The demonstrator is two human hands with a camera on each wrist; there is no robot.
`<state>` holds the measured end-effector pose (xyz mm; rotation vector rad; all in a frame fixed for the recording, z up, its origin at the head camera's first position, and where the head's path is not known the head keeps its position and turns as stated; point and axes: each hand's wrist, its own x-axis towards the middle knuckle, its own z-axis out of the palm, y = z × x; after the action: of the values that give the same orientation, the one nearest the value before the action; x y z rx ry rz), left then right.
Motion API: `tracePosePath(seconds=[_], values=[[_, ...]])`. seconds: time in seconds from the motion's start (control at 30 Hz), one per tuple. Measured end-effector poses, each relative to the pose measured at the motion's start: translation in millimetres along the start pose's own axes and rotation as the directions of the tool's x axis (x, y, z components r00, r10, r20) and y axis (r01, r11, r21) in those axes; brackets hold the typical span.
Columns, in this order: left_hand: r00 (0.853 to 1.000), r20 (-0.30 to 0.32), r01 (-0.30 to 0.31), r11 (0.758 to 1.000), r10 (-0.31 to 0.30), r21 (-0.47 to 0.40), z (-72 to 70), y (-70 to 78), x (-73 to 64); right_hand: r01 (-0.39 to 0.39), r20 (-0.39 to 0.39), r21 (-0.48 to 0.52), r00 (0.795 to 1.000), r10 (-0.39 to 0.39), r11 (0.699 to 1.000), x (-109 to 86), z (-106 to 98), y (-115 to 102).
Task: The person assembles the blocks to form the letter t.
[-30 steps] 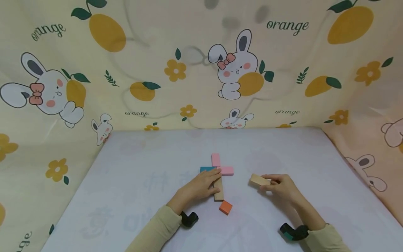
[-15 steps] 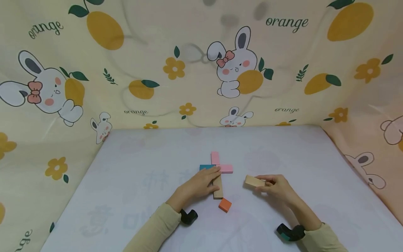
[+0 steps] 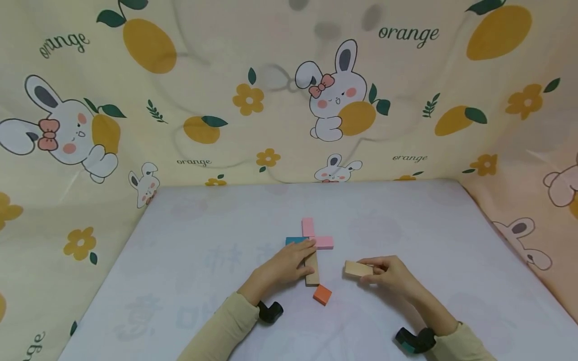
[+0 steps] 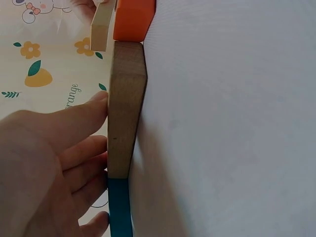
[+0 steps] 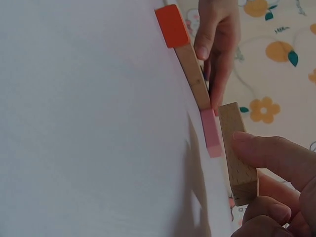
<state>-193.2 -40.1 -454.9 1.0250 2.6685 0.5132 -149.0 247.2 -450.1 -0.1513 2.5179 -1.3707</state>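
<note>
My left hand [image 3: 282,261] rests on a plain wooden block [image 3: 312,277] lying lengthwise on the table, its fingertips reaching over where the blocks meet. In the left wrist view, the thumb and fairly straight fingers touch the top of that block and the blue block [image 4: 119,205]. Two pink blocks [image 3: 324,243] lie beyond and to the right, touching the group. An orange block [image 3: 322,295], turned at an angle, sits at the near end. To the right, my right hand [image 3: 392,275] pinches a second wooden block [image 5: 234,148] between thumb and fingers, raised above the table, apart from the others.
A white table [image 3: 203,215] with faint marks lies under everything. Patterned cloth [image 3: 275,125] with rabbits and oranges hangs behind it and along both sides. Black wrist devices [image 3: 416,341] sit at both sleeves.
My right hand has moved left and slightly nearer with the wooden block, which has turned to lie more sideways. The left hand stays on the arranged blocks.
</note>
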Motion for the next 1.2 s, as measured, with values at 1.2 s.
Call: tracePosePath(seconds=[1.2], values=[[1.0, -0.002, -0.011, 1.0, 0.011, -0.019, -1.9, -0.4, -0.9, 0.102, 0.121, 0.014, 0.987, -0.103, 0.995, -0.1, 15, -2]])
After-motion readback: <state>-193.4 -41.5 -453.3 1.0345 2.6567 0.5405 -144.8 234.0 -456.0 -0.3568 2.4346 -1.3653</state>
